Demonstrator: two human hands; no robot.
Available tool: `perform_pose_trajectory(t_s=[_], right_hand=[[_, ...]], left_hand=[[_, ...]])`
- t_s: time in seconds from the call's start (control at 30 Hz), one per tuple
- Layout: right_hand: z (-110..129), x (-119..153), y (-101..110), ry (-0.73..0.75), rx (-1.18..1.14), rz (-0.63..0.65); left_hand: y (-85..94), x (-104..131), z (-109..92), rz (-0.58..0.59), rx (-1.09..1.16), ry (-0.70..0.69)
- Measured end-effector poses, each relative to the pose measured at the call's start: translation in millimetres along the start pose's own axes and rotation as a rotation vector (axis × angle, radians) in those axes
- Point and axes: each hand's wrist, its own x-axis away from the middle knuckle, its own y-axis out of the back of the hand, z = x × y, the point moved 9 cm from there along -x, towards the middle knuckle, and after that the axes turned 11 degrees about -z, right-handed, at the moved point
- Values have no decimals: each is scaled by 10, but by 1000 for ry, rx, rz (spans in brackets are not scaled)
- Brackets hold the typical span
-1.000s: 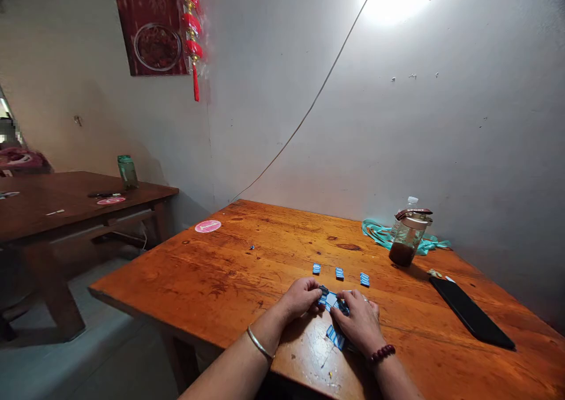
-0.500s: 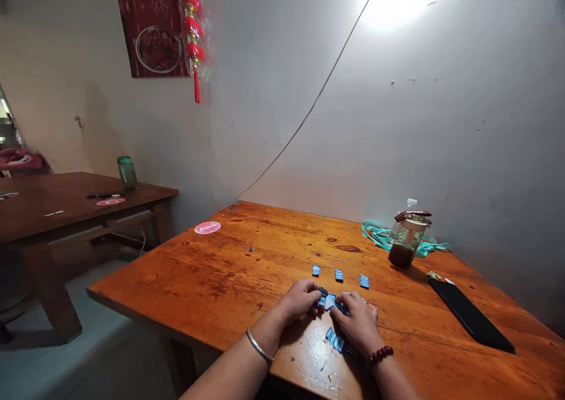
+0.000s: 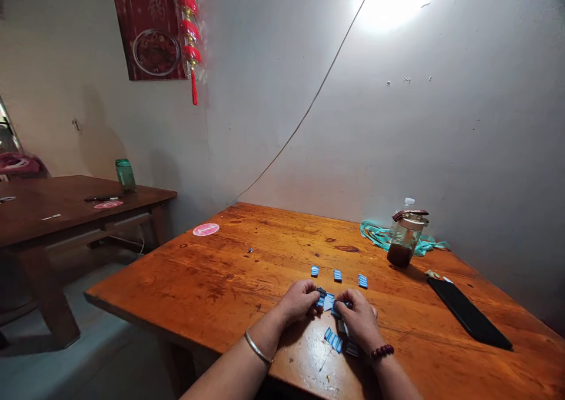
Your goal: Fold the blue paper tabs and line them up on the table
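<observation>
Currently pinched between left hand (image 3: 300,301) and right hand (image 3: 359,323): a small blue card (image 3: 328,302), near the table's (image 3: 212,282) front edge. More blue cards (image 3: 333,340) beside right wrist. Three blue pieces (image 3: 338,275) in row just beyond. Phone (image 3: 468,313) toward right edge.

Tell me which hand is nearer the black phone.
Right. The right hand lies between the black phone and the left hand, which sits farther off; neither touches it.
</observation>
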Motion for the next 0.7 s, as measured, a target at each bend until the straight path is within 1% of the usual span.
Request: perform_pose_trajectory(t_s=[0.1,0.17,0.3,0.33,0.47,0.6,0.7], right_hand=[[41,-32,92,-10,-157,-31],[107,-27,109,-1,-252,-19],[299,63,-25,31,-457,118],[338,87,-51,44,-480,132],[372,119,-50,81,-444,65],[340,109,-40,100,-386,42],[308,88,-32,95,-333,26]], left_hand=[[3,-18,26,-12,22,1],[1,-30,48,-12,51,6],[-9,-27,62,3,63,3],[-11,-19,57,6,60,3],[-20,34,-5,24,60,-5],[-103,111,-14,123,131,65],[-139,147,-31,169,223,82]])
